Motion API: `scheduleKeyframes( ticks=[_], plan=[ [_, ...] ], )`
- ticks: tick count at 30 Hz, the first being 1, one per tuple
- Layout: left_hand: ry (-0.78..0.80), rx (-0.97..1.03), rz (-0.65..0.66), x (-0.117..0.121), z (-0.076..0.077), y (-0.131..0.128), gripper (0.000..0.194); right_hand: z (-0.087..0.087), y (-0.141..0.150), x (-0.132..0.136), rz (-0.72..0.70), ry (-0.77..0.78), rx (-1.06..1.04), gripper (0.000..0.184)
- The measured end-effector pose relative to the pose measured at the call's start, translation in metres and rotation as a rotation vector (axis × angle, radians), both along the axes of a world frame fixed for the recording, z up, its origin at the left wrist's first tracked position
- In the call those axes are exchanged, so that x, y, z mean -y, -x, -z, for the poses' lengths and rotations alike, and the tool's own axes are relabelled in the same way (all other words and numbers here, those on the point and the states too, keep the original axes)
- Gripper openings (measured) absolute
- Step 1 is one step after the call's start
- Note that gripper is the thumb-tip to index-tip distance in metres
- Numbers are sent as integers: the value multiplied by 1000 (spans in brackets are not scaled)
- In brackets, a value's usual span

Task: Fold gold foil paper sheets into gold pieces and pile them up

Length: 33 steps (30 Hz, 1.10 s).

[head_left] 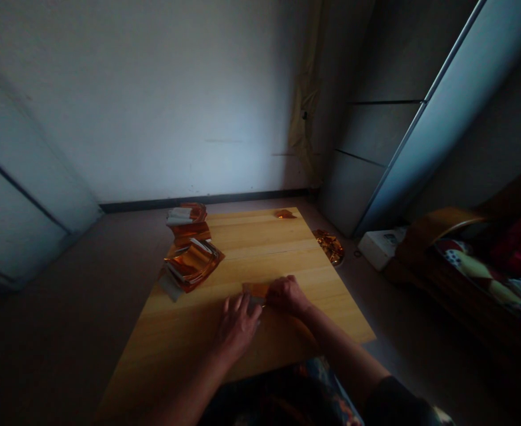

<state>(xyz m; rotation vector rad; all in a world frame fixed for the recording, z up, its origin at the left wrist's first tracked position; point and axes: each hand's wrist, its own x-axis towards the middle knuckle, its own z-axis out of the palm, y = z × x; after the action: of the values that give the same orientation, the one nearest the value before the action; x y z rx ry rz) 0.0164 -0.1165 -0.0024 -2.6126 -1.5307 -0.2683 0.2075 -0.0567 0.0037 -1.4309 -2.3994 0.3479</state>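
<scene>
A small sheet of copper-orange foil paper, its near part greyish, lies on the wooden table in front of me. My left hand rests at its near left edge, the fingers apart and stretched over the paper. At the right end of the sheet, my right hand is closed with its fingers bent around the edge; the fingertips are hidden. To the left lies a loose stack of the same foil paper, copper on one face and grey-white on the other.
Another foil bundle sits at the table's far left corner. A small folded orange piece lies at the far right. On the floor right of the table are a heap of shiny foil and a white box beside a wooden seat.
</scene>
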Motion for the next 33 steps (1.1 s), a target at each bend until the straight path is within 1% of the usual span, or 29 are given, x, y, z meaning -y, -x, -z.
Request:
scheduleKeyframes(
  ticks=[7,11,14,17,20,25,28,33],
  plan=[
    [8,23,-19,1,3,-3,37,3,-2,-4,-10,23,-8,6],
    [41,12,-38,0,7,-2,36,4,-3,-5,-21,53,-56,2],
    [65,17,-46,1,8,-2,35,5,-6,-6,-32,82,-133,6],
    [92,17,-55,1,5,-4,34,7,-8,-8,-27,105,-211,14],
    [123,9,-75,1,1,-6,33,9,-8,-9,-20,122,-253,18],
    [155,32,-71,4,-8,-9,35,10,-5,-9,27,114,-235,17],
    [177,54,-93,5,-12,-10,33,11,-5,-8,22,104,-205,16],
    [204,74,-120,7,-12,-12,34,10,-5,-6,17,89,-194,14]
  ],
)
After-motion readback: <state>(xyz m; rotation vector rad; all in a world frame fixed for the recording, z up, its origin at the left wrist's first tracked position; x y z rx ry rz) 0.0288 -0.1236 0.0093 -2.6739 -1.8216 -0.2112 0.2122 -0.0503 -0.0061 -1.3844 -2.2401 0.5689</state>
